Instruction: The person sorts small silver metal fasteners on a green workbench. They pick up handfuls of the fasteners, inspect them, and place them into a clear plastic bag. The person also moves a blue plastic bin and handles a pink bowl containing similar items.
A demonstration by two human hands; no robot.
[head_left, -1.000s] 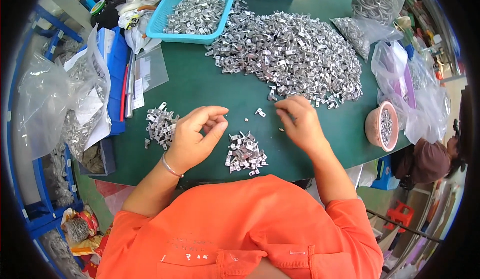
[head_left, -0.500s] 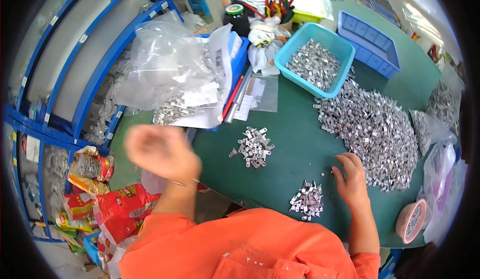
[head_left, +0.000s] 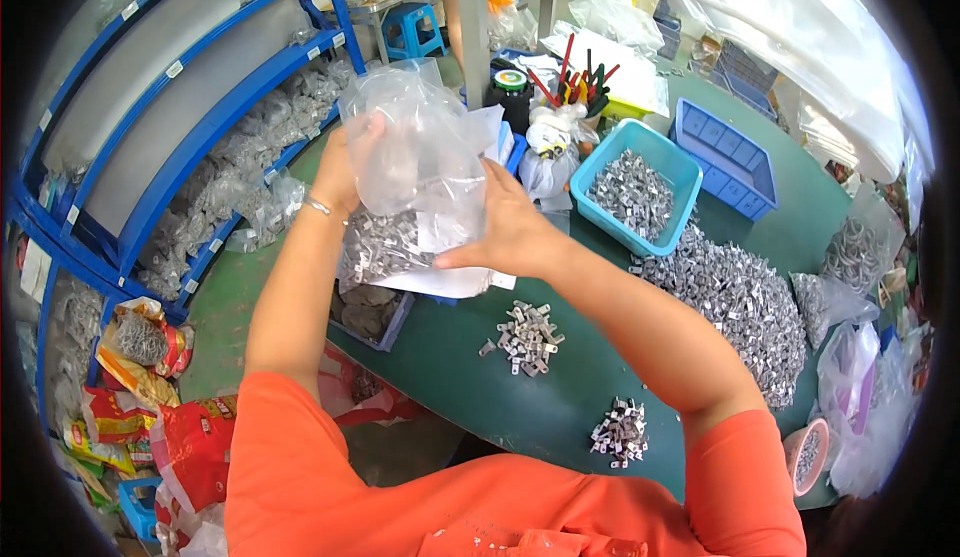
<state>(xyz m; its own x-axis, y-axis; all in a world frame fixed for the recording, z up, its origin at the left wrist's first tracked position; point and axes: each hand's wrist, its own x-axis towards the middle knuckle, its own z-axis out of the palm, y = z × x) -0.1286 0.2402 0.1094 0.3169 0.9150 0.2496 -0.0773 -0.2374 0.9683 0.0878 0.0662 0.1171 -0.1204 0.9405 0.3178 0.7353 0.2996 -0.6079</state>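
Note:
A clear plastic bag (head_left: 405, 172) stands over papers at the table's left edge, with small metal parts (head_left: 385, 247) in its lower end. My left hand (head_left: 345, 162) grips the bag's upper left side, its fingers partly hidden by the film. On the other side, my right hand (head_left: 515, 227) holds the bag's right edge, thumb stretched across its front and fingers behind. Nearer to me, two small heaps of flat metal tabs with holes, one heap (head_left: 528, 337) and another heap (head_left: 620, 431), lie on the green table (head_left: 470, 387).
A turquoise bin (head_left: 672, 240) of metal tabs stands beside a large pile (head_left: 735, 307) of them. Behind it is a blue crate (head_left: 750, 197). A pink bowl (head_left: 795, 457) sits at the right edge, and a blue shelf rack (head_left: 200, 142) at the left.
My left hand has moved up and forward to the plastic bag. My right hand has left the table by the large pile and crossed left to the bag. The view has shifted.

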